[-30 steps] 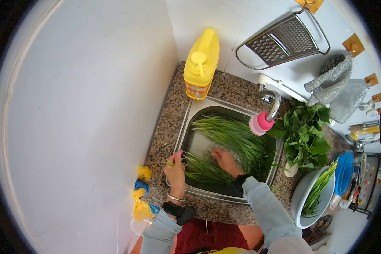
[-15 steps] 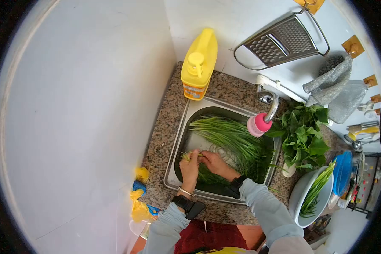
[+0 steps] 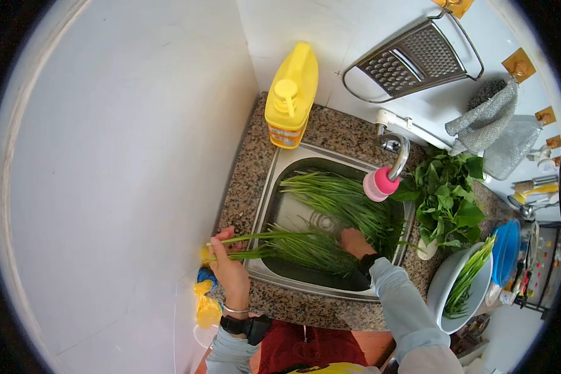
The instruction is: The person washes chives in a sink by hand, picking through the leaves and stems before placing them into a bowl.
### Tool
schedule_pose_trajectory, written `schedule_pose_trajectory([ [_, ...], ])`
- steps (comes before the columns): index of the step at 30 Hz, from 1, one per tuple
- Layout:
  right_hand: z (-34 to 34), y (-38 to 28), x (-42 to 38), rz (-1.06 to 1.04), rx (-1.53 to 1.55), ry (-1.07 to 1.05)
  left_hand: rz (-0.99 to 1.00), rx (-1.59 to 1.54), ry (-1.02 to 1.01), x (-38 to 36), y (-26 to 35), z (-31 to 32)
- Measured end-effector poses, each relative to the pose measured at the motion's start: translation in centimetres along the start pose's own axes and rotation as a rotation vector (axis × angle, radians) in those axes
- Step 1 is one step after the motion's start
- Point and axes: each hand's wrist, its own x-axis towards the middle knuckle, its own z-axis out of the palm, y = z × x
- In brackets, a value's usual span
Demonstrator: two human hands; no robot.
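While the bunch of green stalks (image 3: 280,244) lies stretched across the near-left part of the sink (image 3: 274,184), its thin stem ends stick out past the sink's left rim and over the granite counter (image 3: 243,181), and there the left hand (image 3: 229,265) is closed around them, fingers wrapped over the stems. The leafy end of the same bunch reaches toward the middle of the sink, where the right hand (image 3: 353,240) rests on it; whether those fingers grip the leaves or only press on them cannot be told. A 2nd heap of greens (image 3: 340,199) lies farther back in the sink, just under the pink-tipped faucet (image 3: 386,174) at the sink's back-right corner. A yellow pump bottle (image 3: 292,93) stands on the counter behind the sink's back-left corner. To the right of the sink sits a bunch of broad-leaved greens (image 3: 449,199), and near it, toward the front right, a white bowl (image 3: 442,290) holds more green stalks. On the wall above the sink hangs a metal grater (image 3: 411,62). Beside the left hand, off the sink's front-left corner, are yellow and blue plastic bags (image 3: 204,299).
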Motion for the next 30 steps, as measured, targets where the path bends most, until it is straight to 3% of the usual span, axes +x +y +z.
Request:
schedule_pose_trajectory([
  [3,-1.1,-1.0,1.4,-0.108,0.194,0.188,-0.013,-0.136,-0.064,-0.3,-0.6,-0.7],
  [5,-3.4,-3.6,1.6,-0.098,0.501,0.328,-0.036,-0.181,-0.122,-0.5,-0.9,-1.1],
  [9,-3.4,-6.4,3.4,-0.171,0.523,0.428,-0.037,-0.188,-0.089,-0.8,-2.0,-1.0],
  [11,-3.1,-7.9,3.9,-0.114,0.348,0.413,-0.060,-0.177,-0.077,-0.8,-2.7,-1.1],
  [15,-4.6,-9.4,3.4,-0.076,0.309,0.283,-0.097,0.072,-0.155,-1.0,-4.3,-0.2],
  [20,-7.3,-11.8,-1.0,-0.433,0.663,0.444,-0.213,0.216,-0.307,-1.9,-7.2,2.7],
  [27,-7.9,-12.7,-2.7,-0.477,0.558,0.505,-0.166,0.279,-0.297,-1.4,-9.7,3.9],
  [30,-7.3,-12.5,-2.8,-0.580,0.565,0.648,-0.180,0.219,-0.268,-1.7,-9.2,3.8],
])
